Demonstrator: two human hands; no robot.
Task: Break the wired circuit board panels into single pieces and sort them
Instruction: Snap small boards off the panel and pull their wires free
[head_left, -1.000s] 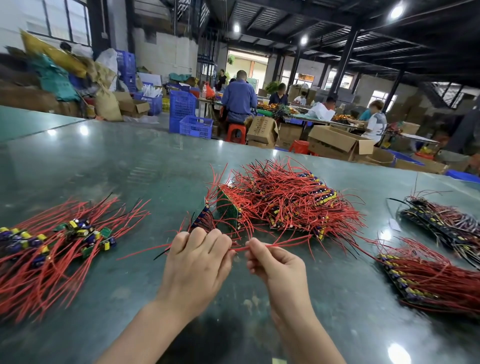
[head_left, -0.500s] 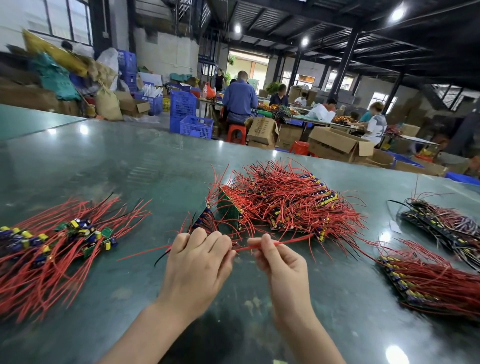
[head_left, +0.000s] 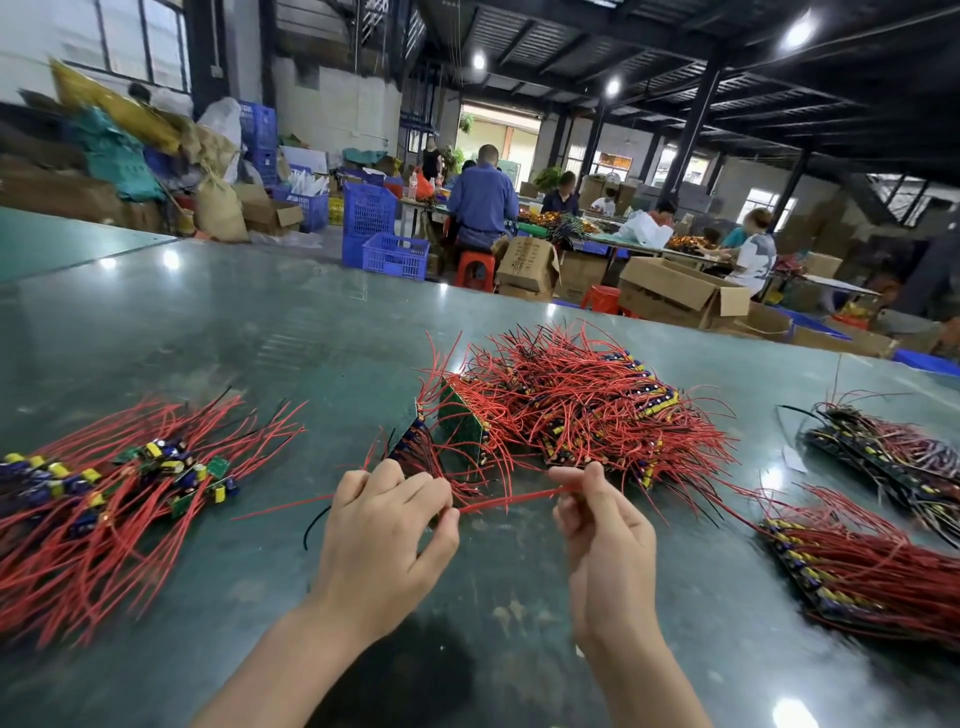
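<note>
Two hands work low over the green worktop (head_left: 218, 332): the left hand (head_left: 382, 545) curls round what seems a small board piece, mostly hidden, while the right hand (head_left: 605, 525) pinches its red wire (head_left: 511, 500), stretched between them. Separated pieces (head_left: 119, 488) lie left, panel stacks (head_left: 872, 571) right. Beyond the hands sits the big wired-panel heap (head_left: 566, 410).

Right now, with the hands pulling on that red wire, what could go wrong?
The right hand pinches a red wire stretched from the left hand; a hard tug might rip it off its board. The wire runs beside the tangled pile, so it could snag and drag others. Loose pieces could slide into the sorted heap.
</note>
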